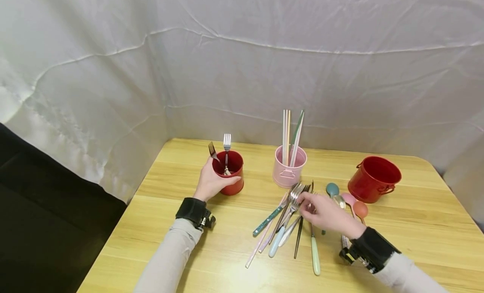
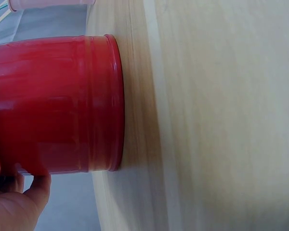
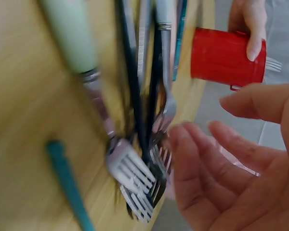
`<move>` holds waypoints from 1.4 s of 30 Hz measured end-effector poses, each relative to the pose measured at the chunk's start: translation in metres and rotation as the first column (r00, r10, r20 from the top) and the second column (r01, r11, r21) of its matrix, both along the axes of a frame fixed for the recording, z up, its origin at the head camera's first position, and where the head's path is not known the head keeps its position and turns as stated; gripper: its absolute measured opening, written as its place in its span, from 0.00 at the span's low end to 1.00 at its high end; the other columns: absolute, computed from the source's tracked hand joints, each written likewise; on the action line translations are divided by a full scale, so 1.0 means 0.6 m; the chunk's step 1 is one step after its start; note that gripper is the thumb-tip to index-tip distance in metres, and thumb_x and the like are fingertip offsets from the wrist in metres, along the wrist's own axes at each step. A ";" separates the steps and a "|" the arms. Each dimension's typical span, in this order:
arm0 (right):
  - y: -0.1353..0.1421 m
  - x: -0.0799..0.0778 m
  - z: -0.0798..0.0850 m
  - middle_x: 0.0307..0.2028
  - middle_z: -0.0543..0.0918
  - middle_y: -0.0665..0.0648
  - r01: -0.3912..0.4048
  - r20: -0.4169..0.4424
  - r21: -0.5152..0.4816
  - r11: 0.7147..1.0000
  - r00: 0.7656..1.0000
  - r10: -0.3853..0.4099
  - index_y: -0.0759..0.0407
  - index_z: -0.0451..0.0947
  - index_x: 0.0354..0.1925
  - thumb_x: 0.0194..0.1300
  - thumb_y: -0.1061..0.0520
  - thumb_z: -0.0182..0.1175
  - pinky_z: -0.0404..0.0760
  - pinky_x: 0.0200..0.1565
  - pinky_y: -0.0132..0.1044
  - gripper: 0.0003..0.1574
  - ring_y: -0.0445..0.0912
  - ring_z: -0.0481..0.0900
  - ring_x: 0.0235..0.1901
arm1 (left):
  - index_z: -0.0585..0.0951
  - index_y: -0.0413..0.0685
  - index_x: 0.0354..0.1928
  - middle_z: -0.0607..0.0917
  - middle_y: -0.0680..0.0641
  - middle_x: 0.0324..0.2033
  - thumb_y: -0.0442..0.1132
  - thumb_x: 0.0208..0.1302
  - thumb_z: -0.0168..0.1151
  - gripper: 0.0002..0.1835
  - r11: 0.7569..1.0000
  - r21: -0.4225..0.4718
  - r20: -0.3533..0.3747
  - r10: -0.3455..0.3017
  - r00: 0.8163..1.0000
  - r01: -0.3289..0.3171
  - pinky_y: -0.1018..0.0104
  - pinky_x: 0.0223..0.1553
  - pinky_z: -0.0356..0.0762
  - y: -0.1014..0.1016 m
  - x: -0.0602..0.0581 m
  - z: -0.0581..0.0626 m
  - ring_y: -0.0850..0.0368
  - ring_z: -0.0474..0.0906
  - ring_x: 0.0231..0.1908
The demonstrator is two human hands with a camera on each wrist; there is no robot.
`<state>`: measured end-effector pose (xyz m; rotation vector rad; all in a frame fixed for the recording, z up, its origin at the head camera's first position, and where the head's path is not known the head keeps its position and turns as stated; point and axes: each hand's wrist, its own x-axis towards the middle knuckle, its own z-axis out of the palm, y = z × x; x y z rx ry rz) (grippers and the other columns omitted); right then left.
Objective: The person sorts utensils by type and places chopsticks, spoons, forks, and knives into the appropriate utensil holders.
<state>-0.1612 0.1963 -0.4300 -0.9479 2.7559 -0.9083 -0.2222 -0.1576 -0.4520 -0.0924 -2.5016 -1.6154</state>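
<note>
Left red bucket (image 1: 233, 187): no readable text
Right red bucket (image 1: 362, 185): no readable numbers
Pink bucket (image 1: 286, 175): no legible lettering
Cutlery handles (image 1: 315, 256): no readable brand
Wristbands (image 1: 190, 211): no legible label

- We count three pails: two red, the left pail (image 1: 235, 186) and the right pail (image 1: 364, 184), plus one pink pail (image 1: 283, 176).
- Two forks stand in the left pail, a silver fork (image 1: 227, 144) and a dark fork (image 1: 212, 149).
- We make out at least five chopsticks (image 1: 289, 129) in the pink pail.
- Four spoons lie grouped: teal spoon (image 1: 332, 189), silver spoon (image 1: 339, 202), pink spoon (image 1: 348, 198), orange spoon (image 1: 361, 209).
- The heap shows us at least three forks (image 3: 118, 149); overlap blocks an exact tally.
- We see two hands, left hand (image 1: 212, 179) and right hand (image 1: 329, 213), two wrist straps (image 1: 190, 211) and one table (image 1: 204, 259).
</note>
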 end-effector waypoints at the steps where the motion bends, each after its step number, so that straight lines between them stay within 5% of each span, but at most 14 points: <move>1: 0.004 0.005 0.000 0.31 0.83 0.49 -0.005 0.000 0.018 1.000 1.000 0.005 0.62 0.79 0.45 0.63 0.64 0.65 0.77 0.30 0.27 0.12 0.35 0.75 0.29 | 0.68 0.51 0.67 0.80 0.46 0.60 0.47 0.44 0.83 0.48 1.000 0.000 -0.001 -0.001 1.000 0.001 0.49 0.64 0.77 0.000 0.000 0.000 0.48 0.76 0.61; 14: 0.029 0.045 -0.011 0.30 0.76 0.46 -0.082 0.130 0.096 0.992 0.989 0.069 0.58 0.77 0.54 0.64 0.57 0.68 0.71 0.31 0.27 0.21 0.33 0.70 0.28 | 0.68 0.52 0.66 0.80 0.47 0.59 0.48 0.43 0.84 0.48 1.000 -0.013 -0.005 0.006 1.000 -0.006 0.48 0.65 0.76 -0.001 -0.001 0.001 0.48 0.76 0.61; 22: 0.024 0.051 -0.017 0.27 0.72 0.47 -0.055 0.152 0.131 0.990 0.988 0.035 0.55 0.77 0.55 0.64 0.54 0.68 0.64 0.28 0.28 0.23 0.33 0.65 0.27 | 0.68 0.51 0.67 0.80 0.46 0.60 0.47 0.43 0.84 0.48 1.000 -0.009 0.000 0.003 1.000 -0.003 0.48 0.65 0.76 -0.001 -0.001 0.000 0.48 0.76 0.62; 42: -0.004 0.045 -0.037 0.26 0.74 0.45 0.039 0.107 0.124 0.991 0.993 -0.053 0.56 0.79 0.40 0.62 0.57 0.68 0.67 0.30 0.28 0.09 0.34 0.67 0.28 | 0.68 0.50 0.67 0.80 0.46 0.60 0.48 0.43 0.84 0.48 1.000 -0.016 -0.003 0.002 1.000 -0.002 0.47 0.65 0.75 0.000 -0.002 0.000 0.48 0.76 0.61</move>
